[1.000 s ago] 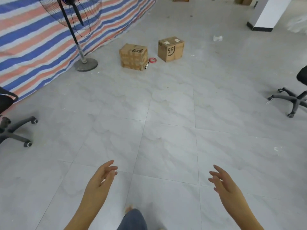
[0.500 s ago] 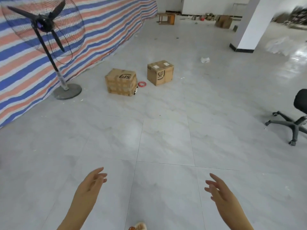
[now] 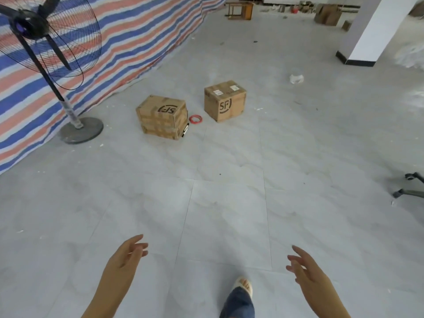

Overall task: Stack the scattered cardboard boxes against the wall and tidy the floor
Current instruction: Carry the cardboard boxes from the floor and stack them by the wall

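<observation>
Low in the foreground, both forearms reach forward over the floor (image 3: pixel 229 214). Left hand (image 3: pixel 125 258): fingers straight-ish, relaxed, spread, holding nothing. Right hand (image 3: pixel 305 269): same, fingers loosely extended, empty. One foot in a pale slipper (image 3: pixel 243 286) steps between them, denim leg above it.

Floor is large glossy grey marble-look tile, thin grout lines, dust specks. Two brown cardboard boxes sit mid-floor, well apart from the hands: taped box (image 3: pixel 162 117) on the left, strapped with tape bands, logo upside down; upright box (image 3: pixel 224 101) on the right, white labels on top. Between them lies a red coil (image 3: pixel 195 119); a black-and-white marker (image 3: pixel 185 130) rests against the taped box. Left of the boxes stands a pedestal fan (image 3: pixel 46 53), wire cage, round grey base, before a striped tarp (image 3: pixel 142 31). Crumpled white scrap (image 3: pixel 296 78) lies farther back.
</observation>
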The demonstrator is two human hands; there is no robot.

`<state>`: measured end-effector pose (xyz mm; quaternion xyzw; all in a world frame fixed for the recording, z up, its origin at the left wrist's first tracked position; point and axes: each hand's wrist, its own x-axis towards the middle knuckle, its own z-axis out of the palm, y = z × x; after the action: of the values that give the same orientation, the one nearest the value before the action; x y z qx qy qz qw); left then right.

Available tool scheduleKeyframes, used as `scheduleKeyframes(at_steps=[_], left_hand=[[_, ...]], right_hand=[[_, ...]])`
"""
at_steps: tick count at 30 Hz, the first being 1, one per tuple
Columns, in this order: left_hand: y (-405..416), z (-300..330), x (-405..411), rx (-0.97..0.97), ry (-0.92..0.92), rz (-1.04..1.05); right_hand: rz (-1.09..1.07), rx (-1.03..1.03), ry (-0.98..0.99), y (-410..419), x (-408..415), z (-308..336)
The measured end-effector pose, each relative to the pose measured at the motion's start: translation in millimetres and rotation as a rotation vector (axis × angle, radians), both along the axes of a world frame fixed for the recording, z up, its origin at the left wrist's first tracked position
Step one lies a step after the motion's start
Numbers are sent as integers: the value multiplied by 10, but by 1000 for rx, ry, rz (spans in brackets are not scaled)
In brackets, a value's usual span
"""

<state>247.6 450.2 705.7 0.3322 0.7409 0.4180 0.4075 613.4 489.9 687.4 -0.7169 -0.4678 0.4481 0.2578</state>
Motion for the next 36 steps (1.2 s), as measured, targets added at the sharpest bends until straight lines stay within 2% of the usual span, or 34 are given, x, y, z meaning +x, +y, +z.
scheduleKeyframes(at_steps=[10,14,18,26,32,36], left_hand=[[2198,132,782,27,-39,-67],[2950,7,697,-1,-51,-32],[3913,-63,513,-10,-57,-5],[6226,230,157,9,8,-123],[7523,184,273,-6,2,-153],[8318,34,488,-39,-4,-103]], right_hand=[[17,31,13,2371,609,371],[46,-10,20,3157,574,283],[-44,-10,27,4019,506,129],[-121,26,49,5985,182,138],[-87,39,64,7238,145,38],[-59,25,73,8231,349,-62]])
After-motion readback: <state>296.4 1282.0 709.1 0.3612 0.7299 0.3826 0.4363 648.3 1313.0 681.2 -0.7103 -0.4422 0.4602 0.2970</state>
